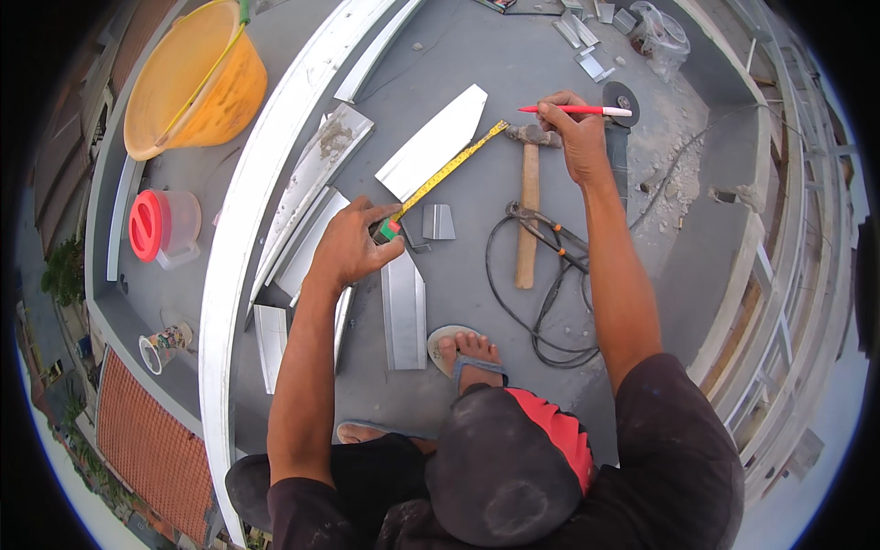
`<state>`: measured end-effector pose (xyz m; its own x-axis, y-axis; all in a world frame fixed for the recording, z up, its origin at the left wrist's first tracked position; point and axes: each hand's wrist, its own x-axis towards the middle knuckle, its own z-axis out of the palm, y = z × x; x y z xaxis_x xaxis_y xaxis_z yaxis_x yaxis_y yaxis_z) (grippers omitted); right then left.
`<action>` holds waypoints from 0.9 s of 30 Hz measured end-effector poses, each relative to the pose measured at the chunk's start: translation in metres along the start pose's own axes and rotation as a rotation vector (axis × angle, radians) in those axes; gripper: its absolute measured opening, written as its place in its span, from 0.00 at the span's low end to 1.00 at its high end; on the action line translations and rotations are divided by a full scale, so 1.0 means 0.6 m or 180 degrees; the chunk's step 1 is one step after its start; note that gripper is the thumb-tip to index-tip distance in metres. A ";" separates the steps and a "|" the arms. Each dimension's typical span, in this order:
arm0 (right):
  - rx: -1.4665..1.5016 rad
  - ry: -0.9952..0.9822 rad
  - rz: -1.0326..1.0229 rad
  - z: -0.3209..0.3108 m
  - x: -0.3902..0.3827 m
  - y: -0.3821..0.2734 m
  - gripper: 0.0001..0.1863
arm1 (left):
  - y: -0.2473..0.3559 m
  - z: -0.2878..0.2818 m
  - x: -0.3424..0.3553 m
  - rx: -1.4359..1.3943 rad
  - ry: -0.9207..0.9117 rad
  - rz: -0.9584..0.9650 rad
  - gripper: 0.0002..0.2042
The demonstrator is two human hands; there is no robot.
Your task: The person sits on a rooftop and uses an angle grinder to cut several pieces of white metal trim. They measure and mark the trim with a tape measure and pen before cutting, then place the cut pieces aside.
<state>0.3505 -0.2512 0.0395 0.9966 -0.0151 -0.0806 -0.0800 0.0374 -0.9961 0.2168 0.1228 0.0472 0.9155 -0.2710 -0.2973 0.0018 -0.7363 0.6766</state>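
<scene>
My left hand (348, 240) grips a green tape measure (388, 229), its yellow blade (445, 171) drawn out diagonally beside a white cut metal piece (431, 137). A red-and-white pen (591, 110) is held in my right hand (573, 137), above and right of the blade's far end. Just below that end lies a hammer (527, 215) with a wooden handle, with orange-handled pincers (550, 236) and a loop of black cable (495, 280) across and around it. A tool with a dark disc (621, 99), perhaps a grinder, is partly hidden by my right arm.
A long white channel (234, 275) runs along the left, beside more metal strips (403, 321). A yellow bucket (202, 82), red-lidded jug (151, 225) and cup (160, 353) stand beyond it. Offcuts (587, 60), a clear bag (660, 37) and rubble (678, 174) lie near the right parapet (724, 275).
</scene>
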 end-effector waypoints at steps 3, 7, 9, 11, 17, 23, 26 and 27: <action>-0.0064 0.0034 0.0040 -0.027 -0.026 0.017 0.10 | -0.007 -0.003 -0.009 -0.0096 0.0052 0.0143 0.32; -0.0034 0.0071 0.0083 -0.036 -0.041 0.031 0.10 | -0.005 -0.014 -0.017 -0.0239 0.0196 0.0194 0.31; 0.0018 0.0090 0.0072 -0.029 -0.041 0.033 0.10 | -0.008 -0.017 -0.012 -0.0178 0.0214 0.0198 0.31; 0.0057 0.0040 0.0040 -0.020 -0.037 0.034 0.08 | -0.013 -0.018 -0.009 -0.0139 0.0221 0.0180 0.31; 0.0127 -0.0086 0.0109 -0.005 -0.016 0.041 0.07 | -0.031 -0.008 0.002 -0.0078 0.0292 0.0101 0.32; 0.0053 -0.0025 0.0143 0.007 -0.018 0.041 0.08 | -0.036 -0.012 0.017 -0.0180 0.0306 0.0145 0.32; 0.0039 -0.0066 0.0176 0.002 -0.017 0.047 0.07 | -0.043 -0.015 0.027 -0.0101 0.0255 0.0091 0.33; 0.0044 -0.0087 0.0199 0.001 -0.018 0.048 0.07 | -0.044 -0.018 0.027 -0.0081 0.0232 0.0093 0.33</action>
<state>0.3372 -0.2494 0.0116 0.9899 0.0151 -0.1413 -0.1419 0.0512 -0.9886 0.2360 0.1445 0.0314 0.9422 -0.2456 -0.2280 -0.0160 -0.7126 0.7014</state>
